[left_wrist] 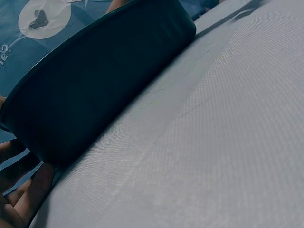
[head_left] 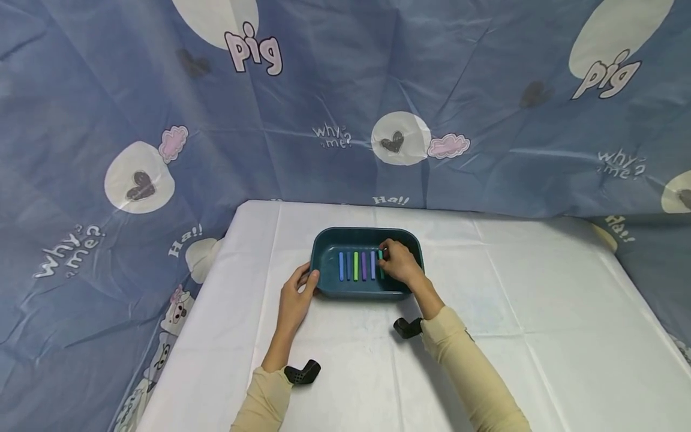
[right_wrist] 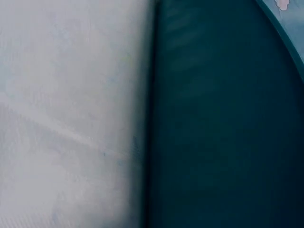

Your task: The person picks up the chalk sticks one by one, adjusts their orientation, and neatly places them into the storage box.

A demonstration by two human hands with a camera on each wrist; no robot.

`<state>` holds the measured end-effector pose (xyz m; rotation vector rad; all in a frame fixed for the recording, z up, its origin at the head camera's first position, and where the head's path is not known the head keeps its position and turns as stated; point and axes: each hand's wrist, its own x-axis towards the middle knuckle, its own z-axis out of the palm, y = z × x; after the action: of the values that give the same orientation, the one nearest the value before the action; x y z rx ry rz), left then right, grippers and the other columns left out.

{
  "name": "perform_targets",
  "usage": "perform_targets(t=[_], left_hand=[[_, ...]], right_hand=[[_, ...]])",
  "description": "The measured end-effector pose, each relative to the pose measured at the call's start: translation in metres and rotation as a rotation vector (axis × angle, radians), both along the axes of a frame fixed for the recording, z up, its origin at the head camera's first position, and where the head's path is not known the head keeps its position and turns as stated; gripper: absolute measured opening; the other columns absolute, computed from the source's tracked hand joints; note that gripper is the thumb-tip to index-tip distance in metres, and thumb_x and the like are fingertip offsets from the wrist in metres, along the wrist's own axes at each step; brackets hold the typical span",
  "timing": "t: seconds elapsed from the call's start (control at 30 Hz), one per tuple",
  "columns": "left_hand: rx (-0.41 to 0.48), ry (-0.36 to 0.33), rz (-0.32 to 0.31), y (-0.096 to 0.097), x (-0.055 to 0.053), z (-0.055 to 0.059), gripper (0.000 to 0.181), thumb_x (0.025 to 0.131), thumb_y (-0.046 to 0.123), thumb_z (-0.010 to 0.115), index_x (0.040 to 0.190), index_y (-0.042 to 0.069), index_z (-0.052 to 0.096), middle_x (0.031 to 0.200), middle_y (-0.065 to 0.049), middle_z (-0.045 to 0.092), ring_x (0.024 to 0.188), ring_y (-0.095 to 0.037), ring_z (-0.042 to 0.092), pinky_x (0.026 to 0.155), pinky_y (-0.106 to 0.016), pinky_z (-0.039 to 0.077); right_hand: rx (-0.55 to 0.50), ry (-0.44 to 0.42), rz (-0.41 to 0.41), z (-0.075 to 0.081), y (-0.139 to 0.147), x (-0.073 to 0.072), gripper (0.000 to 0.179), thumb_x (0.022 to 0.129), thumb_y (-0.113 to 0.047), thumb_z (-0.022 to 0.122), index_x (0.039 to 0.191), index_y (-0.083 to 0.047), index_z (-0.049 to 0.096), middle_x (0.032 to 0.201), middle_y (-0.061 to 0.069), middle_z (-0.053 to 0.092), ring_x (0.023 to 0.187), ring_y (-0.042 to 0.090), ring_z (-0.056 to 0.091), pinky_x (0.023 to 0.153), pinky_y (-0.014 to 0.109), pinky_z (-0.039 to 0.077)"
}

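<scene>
A dark teal plastic basin (head_left: 358, 294) with rounded corners rests on the white-covered table. Several thin coloured sticks stand side by side in a row inside it, among them a lime-green stick (head_left: 355, 266), a purple stick (head_left: 364, 266) and a light blue stick (head_left: 341, 266). At the row's right end my right hand (head_left: 400, 263) reaches over the basin and pinches a teal-green stick (head_left: 381, 255), partly hidden by the fingers. My left hand (head_left: 296, 300) holds the basin's left end; in the left wrist view its thumb (left_wrist: 39, 187) lies low against the basin wall (left_wrist: 99, 85).
White cloth (head_left: 345, 384) covers the table around the basin. Behind and to the left hangs a blue printed curtain (head_left: 335, 78). A black wrist device (head_left: 303, 372) sticks out at the left cuff, and a similar black device (head_left: 407, 328) at the right cuff.
</scene>
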<state>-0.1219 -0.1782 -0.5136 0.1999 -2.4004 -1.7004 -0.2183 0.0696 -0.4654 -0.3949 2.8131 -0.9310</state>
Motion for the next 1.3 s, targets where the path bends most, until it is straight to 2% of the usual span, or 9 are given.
perform_targets(t=[0.07,0.3,0.4,0.53,0.77,1.03,1.2,1.3], left_hand=[[0.005,0.001,-0.002,0.000,0.000,0.000,0.050,0.089,0.055,0.056,0.129,0.024,0.056,0.119,-0.003,0.066,0.112,-0.016,0.062,0.093,-0.040,0.050],[0.002,-0.003,0.003,0.001,-0.001,0.001,0.050,0.089,0.054,0.055,0.129,0.023,0.056,0.119,-0.003,0.067,0.112,-0.016,0.062,0.094,-0.040,0.049],[-0.002,0.000,0.003,0.001,-0.001,0.001,0.050,0.089,0.054,0.056,0.129,0.023,0.056,0.119,-0.004,0.066,0.112,-0.017,0.062,0.098,-0.041,0.047],[-0.012,0.005,0.008,0.002,-0.001,0.001,0.050,0.089,0.053,0.056,0.129,0.022,0.056,0.119,-0.005,0.067,0.113,-0.019,0.061,0.103,-0.043,0.042],[-0.007,0.008,0.013,0.002,0.000,0.002,0.048,0.090,0.051,0.057,0.128,0.021,0.057,0.119,-0.006,0.066,0.111,-0.020,0.063,0.097,-0.041,0.047],[-0.010,0.004,0.012,0.001,0.000,0.001,0.052,0.089,0.055,0.055,0.129,0.022,0.056,0.121,-0.004,0.065,0.112,-0.018,0.062,0.090,-0.037,0.052],[-0.005,0.009,0.014,0.001,-0.001,0.001,0.052,0.089,0.054,0.056,0.129,0.022,0.057,0.120,-0.005,0.066,0.112,-0.019,0.062,0.099,-0.041,0.046],[-0.001,0.012,0.014,0.001,-0.001,0.001,0.050,0.089,0.053,0.056,0.129,0.022,0.057,0.119,-0.006,0.067,0.112,-0.020,0.062,0.102,-0.044,0.042]], right_hand=[[0.010,0.006,-0.011,0.002,-0.002,0.001,0.035,0.086,-0.013,0.067,0.117,-0.002,0.057,0.096,0.013,0.060,0.084,0.024,0.056,0.077,0.042,0.047],[0.067,0.015,-0.043,0.002,-0.011,0.004,0.036,0.086,-0.013,0.066,0.118,0.001,0.057,0.103,0.017,0.059,0.093,0.029,0.057,0.087,0.047,0.046],[0.099,0.006,-0.059,0.002,-0.014,0.004,0.036,0.087,-0.013,0.066,0.119,0.000,0.056,0.111,0.020,0.058,0.102,0.033,0.057,0.094,0.049,0.044],[0.116,-0.013,-0.072,0.003,-0.016,0.004,0.037,0.087,-0.014,0.066,0.121,-0.002,0.055,0.118,0.021,0.056,0.109,0.037,0.056,0.095,0.050,0.044],[0.105,-0.006,-0.067,0.002,-0.015,0.007,0.037,0.088,-0.013,0.066,0.121,-0.005,0.054,0.116,0.019,0.057,0.106,0.035,0.057,0.092,0.049,0.046],[0.078,0.003,-0.063,-0.001,-0.014,0.008,0.037,0.088,-0.013,0.065,0.122,-0.005,0.053,0.113,0.018,0.057,0.098,0.031,0.057,0.088,0.047,0.047],[0.053,0.008,-0.053,-0.001,-0.012,0.009,0.037,0.089,-0.015,0.064,0.123,-0.005,0.053,0.105,0.015,0.057,0.091,0.028,0.056,0.083,0.045,0.047],[0.028,0.010,-0.041,0.001,-0.010,0.011,0.037,0.089,-0.015,0.064,0.123,-0.006,0.053,0.104,0.014,0.058,0.092,0.027,0.057,0.083,0.046,0.047]])
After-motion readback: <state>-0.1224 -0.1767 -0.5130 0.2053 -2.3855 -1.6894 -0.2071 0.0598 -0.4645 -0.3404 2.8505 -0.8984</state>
